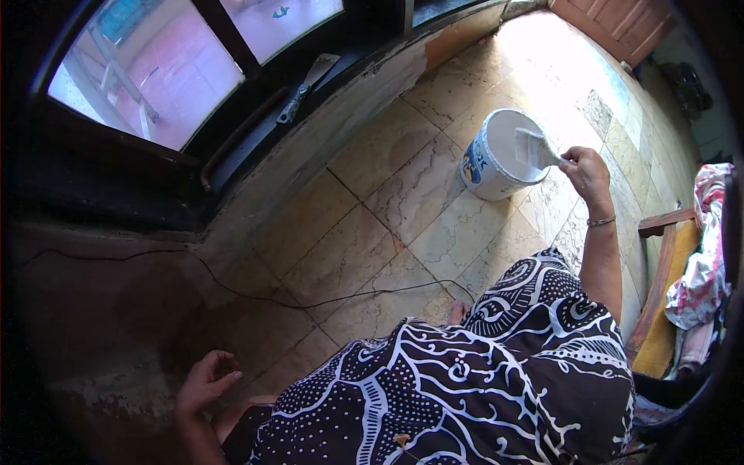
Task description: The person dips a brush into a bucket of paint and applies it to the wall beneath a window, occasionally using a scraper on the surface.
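Observation:
My right hand point(587, 177) is closed around the handle of a paintbrush point(533, 149), its wide head dipped inside the mouth of a white bucket point(490, 180). Pale, whitish paint seems to fill the bucket, which has a blue label and stands on the tiled floor. Down at the lower left, my left hand point(208, 381) hangs near the wall with nothing in it. Its fingers are loosely bent and the thumb stands apart from them.
A scraper point(310, 87) lies on the dark window ledge. A thin black cable point(341, 299) crosses the floor tiles point(372, 256). To the right is a wooden chair point(659, 291) with cloth point(701, 263) draped over it. A wooden door point(616, 27) is at the far end.

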Demonstrator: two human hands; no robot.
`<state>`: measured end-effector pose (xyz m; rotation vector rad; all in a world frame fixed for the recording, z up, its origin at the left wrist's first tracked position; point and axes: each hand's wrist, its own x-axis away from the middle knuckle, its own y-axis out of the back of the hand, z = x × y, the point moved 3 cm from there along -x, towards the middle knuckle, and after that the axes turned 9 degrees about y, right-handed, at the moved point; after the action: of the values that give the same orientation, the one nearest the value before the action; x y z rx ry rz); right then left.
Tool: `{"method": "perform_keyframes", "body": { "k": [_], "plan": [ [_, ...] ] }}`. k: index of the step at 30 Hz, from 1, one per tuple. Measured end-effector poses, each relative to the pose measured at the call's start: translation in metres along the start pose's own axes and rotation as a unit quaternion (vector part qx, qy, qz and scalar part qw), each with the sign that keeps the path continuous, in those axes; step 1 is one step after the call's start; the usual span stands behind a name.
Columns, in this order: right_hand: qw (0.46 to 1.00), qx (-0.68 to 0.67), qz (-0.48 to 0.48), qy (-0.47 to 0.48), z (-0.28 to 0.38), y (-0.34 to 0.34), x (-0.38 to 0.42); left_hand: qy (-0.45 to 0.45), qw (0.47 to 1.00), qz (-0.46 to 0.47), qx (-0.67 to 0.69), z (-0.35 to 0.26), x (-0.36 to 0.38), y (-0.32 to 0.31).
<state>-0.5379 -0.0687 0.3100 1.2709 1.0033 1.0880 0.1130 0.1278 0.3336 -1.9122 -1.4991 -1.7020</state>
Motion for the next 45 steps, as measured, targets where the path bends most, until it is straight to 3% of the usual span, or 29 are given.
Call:
{"method": "perform_keyframes", "body": {
  "k": [6, 8, 9, 12, 14, 19, 24, 26, 31, 34, 38, 42, 45],
  "plan": [
    [0.999, 0.025, -0.011, 0.021, 0.003, 0.002, 0.003, -0.012, 1.000, 0.005, 0.010, 0.000, 0.001, -0.001],
    [0.998, -0.050, -0.016, -0.034, -0.001, 0.007, 0.002, -0.016, 1.000, 0.007, 0.009, -0.001, 0.000, -0.001],
    [0.997, -0.052, -0.050, -0.003, -0.002, 0.011, 0.003, -0.002, 1.000, 0.010, 0.023, 0.001, -0.001, -0.002],
    [1.000, 0.017, 0.004, -0.003, 0.001, 0.005, 0.004, -0.004, 0.999, 0.017, 0.034, 0.007, -0.004, -0.002],
    [0.999, 0.035, -0.024, 0.012, -0.001, -0.003, 0.004, -0.023, 0.999, 0.023, 0.033, 0.009, -0.006, -0.002],
    [1.000, -0.001, 0.021, -0.014, -0.001, 0.004, 0.006, -0.007, 1.000, 0.017, -0.008, 0.005, -0.011, -0.002],
    [0.999, -0.005, -0.006, -0.035, -0.011, -0.003, 0.003, -0.013, 1.000, 0.008, -0.024, -0.007, -0.012, -0.005],
    [1.000, 0.019, -0.019, 0.010, -0.012, -0.005, 0.005, -0.006, 1.000, 0.006, -0.023, -0.010, -0.012, -0.006],
    [0.998, -0.031, -0.016, -0.043, -0.015, -0.005, 0.001, -0.015, 0.996, -0.005, -0.085, -0.020, -0.018, -0.010],
    [1.000, 0.015, 0.010, 0.001, -0.017, -0.006, 0.003, -0.032, 0.997, 0.003, -0.075, -0.023, -0.023, -0.013],
    [0.998, -0.044, 0.013, -0.034, -0.027, -0.010, -0.002, -0.030, 0.996, 0.007, -0.078, -0.045, -0.019, -0.012],
    [0.991, -0.094, 0.054, -0.084, -0.042, -0.019, -0.003, -0.059, 0.985, 0.021, -0.162, -0.076, -0.023, -0.009],
    [0.952, -0.286, 0.063, -0.089, -0.063, -0.037, -0.003, -0.105, 0.975, 0.055, -0.188, -0.113, -0.033, -0.014]
  ]
}}
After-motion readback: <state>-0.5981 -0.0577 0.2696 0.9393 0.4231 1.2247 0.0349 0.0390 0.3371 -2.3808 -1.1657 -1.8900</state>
